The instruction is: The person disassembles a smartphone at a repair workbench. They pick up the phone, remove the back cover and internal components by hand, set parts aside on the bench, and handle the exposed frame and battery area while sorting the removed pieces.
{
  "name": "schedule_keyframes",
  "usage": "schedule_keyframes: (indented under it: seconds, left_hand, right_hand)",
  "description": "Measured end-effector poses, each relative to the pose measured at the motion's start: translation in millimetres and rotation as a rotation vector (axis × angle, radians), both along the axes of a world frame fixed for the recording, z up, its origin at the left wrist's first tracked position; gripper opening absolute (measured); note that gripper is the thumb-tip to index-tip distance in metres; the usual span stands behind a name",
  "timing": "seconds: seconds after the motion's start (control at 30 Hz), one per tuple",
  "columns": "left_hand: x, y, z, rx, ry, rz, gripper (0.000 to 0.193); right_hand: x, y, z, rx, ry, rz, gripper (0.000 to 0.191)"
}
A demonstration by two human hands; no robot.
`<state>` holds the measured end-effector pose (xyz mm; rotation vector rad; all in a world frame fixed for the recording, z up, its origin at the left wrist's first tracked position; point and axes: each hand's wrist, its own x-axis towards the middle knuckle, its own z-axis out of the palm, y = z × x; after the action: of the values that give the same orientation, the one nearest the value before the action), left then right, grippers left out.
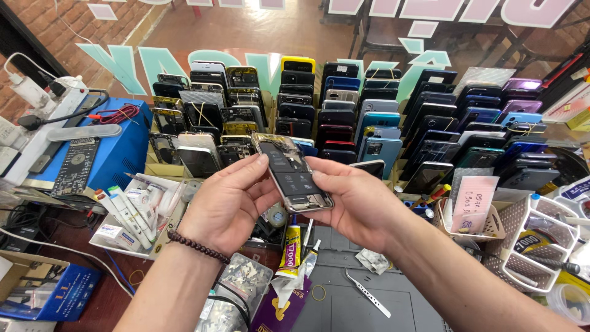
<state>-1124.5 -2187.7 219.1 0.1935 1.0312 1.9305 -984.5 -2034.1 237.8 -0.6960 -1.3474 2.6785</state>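
Here I grip the opened phone [292,173] between both hands, left hand [228,206] pinching its near edge and right hand [356,200] clamped on the far side, tilting its exposed insides toward me above the mat [362,307], tweezers [367,293] below.

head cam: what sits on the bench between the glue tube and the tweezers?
In the head view, mostly bare grey mat lies between the glue tube and the tweezers. A second, torn-open tube and a small rubber band lie there.
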Motion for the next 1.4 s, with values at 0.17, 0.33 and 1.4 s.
schedule_keyframes:
  seconds: [0.17, 0.33, 1.4]
  left_hand:
    - [3, 11, 6, 0.013, 0.005, 0.027, 0.023]
    - [7, 20, 11, 0.015, 0.010, 0.032, 0.024]
    - [9, 35, -31, -0.086, -0.476, 0.144, 0.021]
  right_hand:
    - [-9, 4, -14, -0.133, -0.070, -0.032, 0.044]
    - [-8, 12, -26, -0.283, 0.007, 0.044, 0.042]
    - [3, 19, 5, -0.187, -0.142, -0.189, 0.024]
